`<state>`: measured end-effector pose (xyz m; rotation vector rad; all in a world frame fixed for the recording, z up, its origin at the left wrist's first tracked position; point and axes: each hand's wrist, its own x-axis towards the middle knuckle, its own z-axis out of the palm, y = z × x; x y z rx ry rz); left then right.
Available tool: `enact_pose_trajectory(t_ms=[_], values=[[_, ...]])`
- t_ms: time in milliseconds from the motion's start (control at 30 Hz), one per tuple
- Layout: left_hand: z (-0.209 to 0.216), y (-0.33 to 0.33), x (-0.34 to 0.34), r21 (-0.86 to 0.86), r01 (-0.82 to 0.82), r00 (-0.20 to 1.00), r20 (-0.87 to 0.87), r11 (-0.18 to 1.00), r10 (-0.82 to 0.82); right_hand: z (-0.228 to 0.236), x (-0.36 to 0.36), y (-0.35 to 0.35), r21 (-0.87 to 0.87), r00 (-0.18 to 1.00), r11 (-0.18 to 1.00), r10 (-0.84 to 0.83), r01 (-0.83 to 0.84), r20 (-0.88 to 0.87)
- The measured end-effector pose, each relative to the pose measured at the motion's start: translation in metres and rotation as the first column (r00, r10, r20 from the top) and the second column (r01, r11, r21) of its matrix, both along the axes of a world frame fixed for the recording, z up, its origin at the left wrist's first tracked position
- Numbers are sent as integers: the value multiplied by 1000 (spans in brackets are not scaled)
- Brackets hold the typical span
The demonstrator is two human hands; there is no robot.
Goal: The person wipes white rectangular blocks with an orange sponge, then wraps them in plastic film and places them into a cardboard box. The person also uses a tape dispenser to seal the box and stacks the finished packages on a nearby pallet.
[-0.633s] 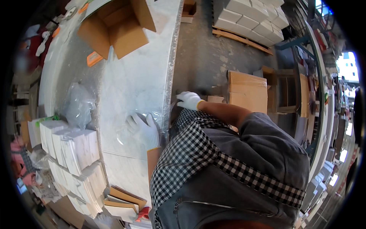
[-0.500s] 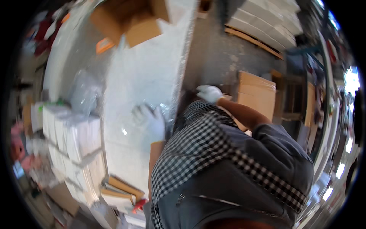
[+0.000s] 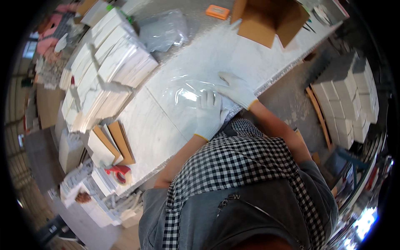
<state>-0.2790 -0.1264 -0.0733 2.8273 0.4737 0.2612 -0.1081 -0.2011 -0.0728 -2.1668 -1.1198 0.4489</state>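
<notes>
A clear plastic bag [image 3: 177, 92], shiny and wrinkled, lies flat on the white, marble-patterned table [image 3: 146, 129]. On its near part rests my left hand [image 3: 209, 111] in a white knit glove, palm down with the fingers stretched out. My right hand [image 3: 238, 91], gloved the same way, is just to the right of it. Its fingers point left over the plastic and stand apart, holding nothing that I can see. Whether anything lies beneath the palms is hidden.
Stacked marble-patterned tiles [image 3: 125, 60] stand at the left, near cardboard pieces [image 3: 121, 143] and a red tape dispenser [image 3: 121, 174]. Beyond my hands are folded plastic [image 3: 164, 31], an orange box [image 3: 217, 12] and an open carton [image 3: 256, 27]. White blocks [image 3: 346, 100] sit on a pallet at right.
My right hand has come from beyond the table's right edge onto the plastic, beside my left hand. My left hand is still on the plastic. The whole view has turned.
</notes>
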Motion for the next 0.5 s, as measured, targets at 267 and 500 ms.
enact_pose_trajectory(t_ms=[267,500], values=[[12,-7,-7,6,2,997,72,1000,-2,18,-10,128,-245,973,949,223,-201,65],[10,-12,-15,26,-155,967,209,988,147,-17,3,127,-37,938,945,318,-326,-136]])
